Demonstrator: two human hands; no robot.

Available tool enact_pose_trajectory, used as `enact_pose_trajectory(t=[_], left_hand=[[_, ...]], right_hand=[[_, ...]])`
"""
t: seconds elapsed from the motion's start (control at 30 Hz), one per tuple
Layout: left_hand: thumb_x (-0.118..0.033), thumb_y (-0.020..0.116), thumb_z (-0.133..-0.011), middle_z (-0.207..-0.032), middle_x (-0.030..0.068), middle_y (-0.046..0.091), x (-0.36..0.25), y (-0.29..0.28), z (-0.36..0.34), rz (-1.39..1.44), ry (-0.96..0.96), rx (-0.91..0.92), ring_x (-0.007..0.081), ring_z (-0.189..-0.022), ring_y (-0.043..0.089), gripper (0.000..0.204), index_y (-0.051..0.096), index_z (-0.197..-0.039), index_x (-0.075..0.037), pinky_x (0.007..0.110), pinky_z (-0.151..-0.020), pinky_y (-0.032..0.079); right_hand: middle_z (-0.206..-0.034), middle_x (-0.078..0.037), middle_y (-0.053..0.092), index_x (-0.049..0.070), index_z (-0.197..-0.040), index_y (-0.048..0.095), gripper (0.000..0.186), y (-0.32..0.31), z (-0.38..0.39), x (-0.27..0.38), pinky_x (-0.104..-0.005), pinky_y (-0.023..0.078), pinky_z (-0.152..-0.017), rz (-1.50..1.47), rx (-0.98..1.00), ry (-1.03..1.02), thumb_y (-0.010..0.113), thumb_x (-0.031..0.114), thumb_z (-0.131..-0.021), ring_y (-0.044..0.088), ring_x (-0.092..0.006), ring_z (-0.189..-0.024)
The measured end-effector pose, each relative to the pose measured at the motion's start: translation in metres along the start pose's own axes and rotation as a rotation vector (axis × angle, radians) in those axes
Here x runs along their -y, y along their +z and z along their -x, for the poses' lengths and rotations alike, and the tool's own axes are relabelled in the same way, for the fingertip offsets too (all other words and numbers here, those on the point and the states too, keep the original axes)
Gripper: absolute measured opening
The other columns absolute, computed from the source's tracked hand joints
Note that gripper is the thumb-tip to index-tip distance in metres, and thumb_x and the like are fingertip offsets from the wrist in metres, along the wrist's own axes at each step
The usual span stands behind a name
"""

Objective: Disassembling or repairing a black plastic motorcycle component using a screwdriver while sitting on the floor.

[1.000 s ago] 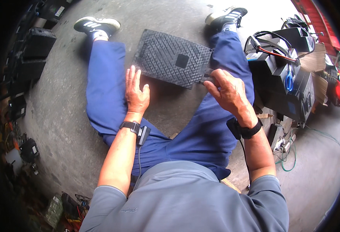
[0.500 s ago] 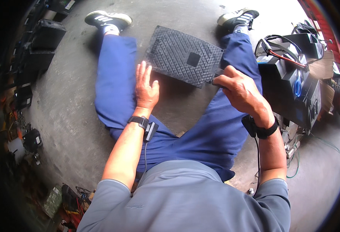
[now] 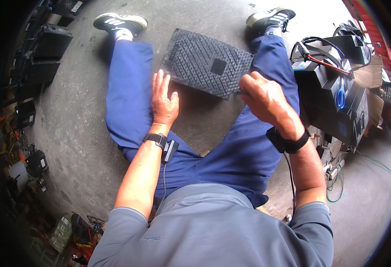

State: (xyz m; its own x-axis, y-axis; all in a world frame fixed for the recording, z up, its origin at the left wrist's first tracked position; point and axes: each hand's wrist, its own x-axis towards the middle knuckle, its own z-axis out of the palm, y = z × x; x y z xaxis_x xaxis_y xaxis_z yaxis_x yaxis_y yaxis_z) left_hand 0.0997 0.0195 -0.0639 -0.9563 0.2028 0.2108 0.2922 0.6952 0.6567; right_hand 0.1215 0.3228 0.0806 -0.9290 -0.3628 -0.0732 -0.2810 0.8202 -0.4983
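A black box with a ribbed, textured top and a small plain square on it sits tilted between my outstretched legs. My left hand is at its near left corner, fingers stretched out and the fingertips against or just beside the edge; which of the two I cannot tell. At the near right corner my right hand is closed, knuckles up. A small dark bit shows between its fingers and the box, but the fingers hide what it is.
To my right stand black battery-like boxes with cables, a pair of blue-handled scissors and cardboard around them. More dark boxes line the left side. A thin green wire lies on the floor at the right.
My right hand has turned and shifted slightly left, so the dark piece at its fingers is now mostly hidden. My left hand and the box keep nearly the same places relative to each other.
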Motion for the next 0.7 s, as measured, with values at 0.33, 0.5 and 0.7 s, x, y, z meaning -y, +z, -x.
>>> enact_pose_trajectory(t=[0.33, 0.5, 0.7], left_hand=[[-0.009, 0.067, -0.078, -0.152, 0.0236, 0.039, -0.003, -0.005, -0.009, -0.064, -0.039, 0.092, 0.0400, -0.143, 0.032, 0.059, 0.052, -0.134, 0.003, 0.043, -0.119, 0.027], [-0.019, 0.073, -0.079, -0.143, 0.0286, 0.048, -0.014, -0.020, -0.029, -0.018, -0.279, 0.049, 0.0391, -0.135, 0.046, 0.063, 0.053, -0.134, 0.005, 0.042, -0.113, 0.036], [-0.022, 0.074, -0.081, -0.132, 0.0303, 0.057, -0.016, -0.008, -0.026, 0.163, -0.490, -0.047, 0.0405, -0.127, 0.053, 0.067, 0.049, -0.135, 0.008, 0.042, -0.108, 0.040]], right_hand=[[-0.081, -0.017, 0.059, 0.007, -0.090, 0.049, 0.035, 0.021, 0.005, -0.008, -0.0479, 0.049, -0.058, 0.060, -0.242, 0.082, 0.079, 0.020, -0.078, 0.062, -0.0388, -0.070], [-0.083, -0.015, 0.058, 0.008, -0.097, 0.049, 0.037, 0.027, 0.021, 0.003, -0.0480, 0.051, -0.064, 0.001, -0.228, 0.014, 0.079, 0.018, -0.078, 0.063, -0.0389, -0.077], [-0.080, -0.013, 0.067, 0.006, -0.086, 0.055, 0.042, -0.005, 0.007, 0.008, -0.0429, 0.053, -0.063, 0.116, -0.022, 0.268, 0.081, 0.038, -0.078, 0.069, -0.0327, -0.074]])
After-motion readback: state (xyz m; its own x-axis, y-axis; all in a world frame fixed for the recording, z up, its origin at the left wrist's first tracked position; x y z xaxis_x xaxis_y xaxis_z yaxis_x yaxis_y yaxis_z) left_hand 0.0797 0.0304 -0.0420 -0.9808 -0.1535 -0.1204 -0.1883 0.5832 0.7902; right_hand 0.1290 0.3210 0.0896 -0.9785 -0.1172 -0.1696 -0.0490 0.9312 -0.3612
